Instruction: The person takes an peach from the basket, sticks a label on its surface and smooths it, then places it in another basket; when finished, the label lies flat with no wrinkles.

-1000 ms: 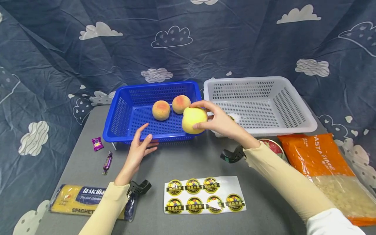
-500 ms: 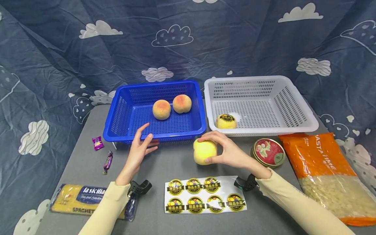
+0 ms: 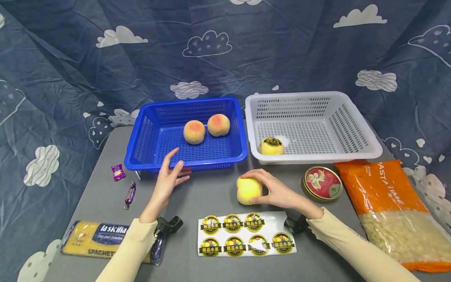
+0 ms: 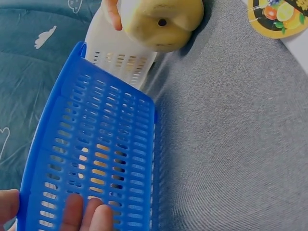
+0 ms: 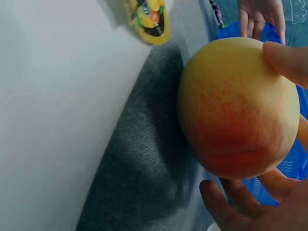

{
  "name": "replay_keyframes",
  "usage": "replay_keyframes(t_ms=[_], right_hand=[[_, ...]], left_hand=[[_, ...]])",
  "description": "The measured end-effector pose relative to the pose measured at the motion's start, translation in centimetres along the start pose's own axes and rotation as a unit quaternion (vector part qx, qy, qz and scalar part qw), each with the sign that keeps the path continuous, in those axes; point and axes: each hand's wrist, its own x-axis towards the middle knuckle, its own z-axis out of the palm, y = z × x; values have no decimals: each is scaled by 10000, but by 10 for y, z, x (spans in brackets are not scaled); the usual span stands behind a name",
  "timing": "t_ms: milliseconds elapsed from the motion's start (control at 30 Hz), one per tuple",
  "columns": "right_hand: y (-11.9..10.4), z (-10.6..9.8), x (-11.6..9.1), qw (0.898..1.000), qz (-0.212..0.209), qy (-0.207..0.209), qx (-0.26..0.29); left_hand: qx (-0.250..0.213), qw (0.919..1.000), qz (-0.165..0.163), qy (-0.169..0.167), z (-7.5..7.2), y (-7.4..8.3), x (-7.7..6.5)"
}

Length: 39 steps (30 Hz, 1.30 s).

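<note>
My right hand [image 3: 276,190] grips a yellow peach [image 3: 248,190] from its right side, close over the grey table behind a white sheet of round fruit stickers [image 3: 276,219]. The right wrist view shows the red blush on this peach [image 5: 236,106], with fingers and thumb around it. My left hand [image 3: 167,182] is at the front rim of the blue basket [image 3: 204,163], fingers loosely spread; in the left wrist view its fingers [image 4: 98,219] lie before the slotted wall. Two blushed peaches [image 3: 194,132] sit inside that basket. One peach with a sticker [image 3: 271,146] lies in the white basket [image 3: 317,158].
A round red tin [image 3: 323,183] and an orange pasta bag [image 3: 391,207] lie at the right. On the left are a small purple candy [image 3: 118,172], a twisted-wrapper candy [image 3: 130,194] and a spaghetti pack [image 3: 95,239]. A cloud-patterned curtain [image 3: 141,70] hangs behind.
The right hand has carried the peach from over the blue basket's right front corner down toward the sticker sheet. The stickered peach and tin came into full view. The left hand stayed put.
</note>
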Motion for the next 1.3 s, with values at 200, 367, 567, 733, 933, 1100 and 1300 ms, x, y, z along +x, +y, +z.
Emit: replay_keyframes(t_ms=[200,367,567,733,933,1100,1300], right_hand=[[-8,-7,-4,9996,3,160,228],[-19,-11,-11,9970,-108,637,418],[-26,-4,-27,9961,-326,624,536],[-25,10,-41,9983,-190,-20,559],[-26,21,-53,9977,-22,-562,-379],[-27,26,-56,9939,-96,-634,-899],[-25,32,-56,9960,-157,-471,-743]], left_hand=[[785,9937,129,-792,4,4,-8],[2317,9429,1222,-2056,24,2,-30],[3918,8202,2196,-3543,60,-10,-64],[4876,7494,2539,-3690,76,-20,-80],[5462,6985,2741,-3723,79,-24,-87],[5512,6945,2750,-3719,79,-25,-88],[5454,6983,2804,-3690,80,-27,-88]])
